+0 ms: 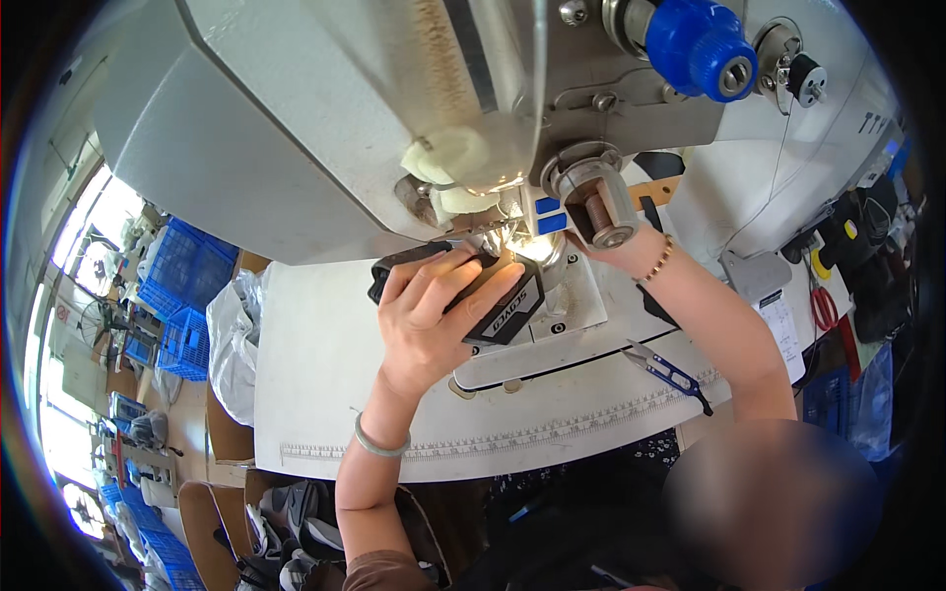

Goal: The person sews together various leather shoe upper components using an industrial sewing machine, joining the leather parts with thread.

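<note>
Left fingers (436, 288) spread on black piece (506, 305), inside tabletop edge (325, 468), right fingers (589, 249) — can't tell

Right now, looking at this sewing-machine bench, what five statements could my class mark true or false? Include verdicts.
1. The left hand holds a black piece. True.
2. Thread snips are in the left hand. False: the thread snips lie on the white table.
3. A beaded bracelet is on the right wrist. True.
4. The machine's large knob is green. False: the large knob is blue.
5. Ruler markings run along the table's near edge. True.
</note>
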The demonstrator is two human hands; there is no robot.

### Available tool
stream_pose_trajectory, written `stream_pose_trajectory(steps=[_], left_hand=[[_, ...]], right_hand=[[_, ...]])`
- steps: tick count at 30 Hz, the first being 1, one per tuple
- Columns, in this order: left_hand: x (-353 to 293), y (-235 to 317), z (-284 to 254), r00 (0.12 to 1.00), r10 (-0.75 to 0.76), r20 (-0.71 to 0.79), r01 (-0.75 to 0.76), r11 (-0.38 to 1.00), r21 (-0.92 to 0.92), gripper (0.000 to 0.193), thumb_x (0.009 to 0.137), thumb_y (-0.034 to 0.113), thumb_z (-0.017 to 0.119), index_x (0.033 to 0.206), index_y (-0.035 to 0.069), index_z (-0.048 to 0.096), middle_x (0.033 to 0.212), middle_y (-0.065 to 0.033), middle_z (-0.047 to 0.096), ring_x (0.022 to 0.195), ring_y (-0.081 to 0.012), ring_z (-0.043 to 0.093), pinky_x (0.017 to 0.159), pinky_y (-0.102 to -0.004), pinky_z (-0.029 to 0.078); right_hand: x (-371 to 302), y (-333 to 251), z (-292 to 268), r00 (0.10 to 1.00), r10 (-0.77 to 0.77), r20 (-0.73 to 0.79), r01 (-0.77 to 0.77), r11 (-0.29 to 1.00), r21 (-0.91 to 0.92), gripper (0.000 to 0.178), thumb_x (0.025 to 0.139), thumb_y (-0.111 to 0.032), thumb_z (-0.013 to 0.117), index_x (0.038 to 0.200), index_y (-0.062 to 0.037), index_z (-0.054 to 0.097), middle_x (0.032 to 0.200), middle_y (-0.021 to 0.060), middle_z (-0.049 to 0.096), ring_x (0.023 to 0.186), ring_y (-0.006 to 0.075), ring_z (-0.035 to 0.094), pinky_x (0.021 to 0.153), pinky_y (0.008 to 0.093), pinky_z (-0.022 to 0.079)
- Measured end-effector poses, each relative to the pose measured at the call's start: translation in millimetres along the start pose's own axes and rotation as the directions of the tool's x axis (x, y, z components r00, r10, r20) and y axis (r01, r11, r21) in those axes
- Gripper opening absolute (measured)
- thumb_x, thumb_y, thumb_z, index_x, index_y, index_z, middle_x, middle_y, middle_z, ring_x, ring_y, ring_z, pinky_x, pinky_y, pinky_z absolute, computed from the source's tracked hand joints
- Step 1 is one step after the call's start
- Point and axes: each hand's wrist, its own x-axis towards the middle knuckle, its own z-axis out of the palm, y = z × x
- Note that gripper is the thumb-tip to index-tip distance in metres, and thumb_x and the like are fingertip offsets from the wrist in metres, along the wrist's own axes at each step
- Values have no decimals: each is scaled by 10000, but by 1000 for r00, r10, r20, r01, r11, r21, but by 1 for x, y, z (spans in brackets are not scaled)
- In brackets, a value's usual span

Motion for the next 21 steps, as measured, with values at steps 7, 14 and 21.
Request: stream_pose_trajectory(steps=[7, 14, 21], left_hand=[[-34, 4, -16, 913, -306, -270, 248, 942, -226, 299, 623, 24, 498, 841, 54, 700, 827, -61, 542, 834, -269, 538, 745, -337, 439], [2, 28, -6, 448, -638, 626, 710, -170, -683, 172, 871, 158, 594, 852, -6, 640, 751, -29, 622, 678, -83, 551, 571, -240, 439], [-9, 9, 11, 554, -580, 598, 563, -269, -782, 105, 845, 87, 622, 906, 6, 649, 815, -30, 646, 703, -77, 563, 616, -239, 460]], right_hand=[[19, 25, 17, 999, 42, 35, -53, 905, 422, 158, 769, 25, 493, 918, -12, 526, 860, 86, 587, 758, 158, 611, 643, 291, 519], [20, 46, 6, 992, 129, 12, -124, 921, 368, 81, 747, -33, 511, 786, -14, 579, 693, 18, 550, 575, 60, 512, 498, 220, 384], [12, 41, 21, 976, 109, -191, -17, 903, 430, 103, 796, -86, 551, 783, 11, 582, 692, 8, 561, 568, 51, 489, 517, 208, 375]])
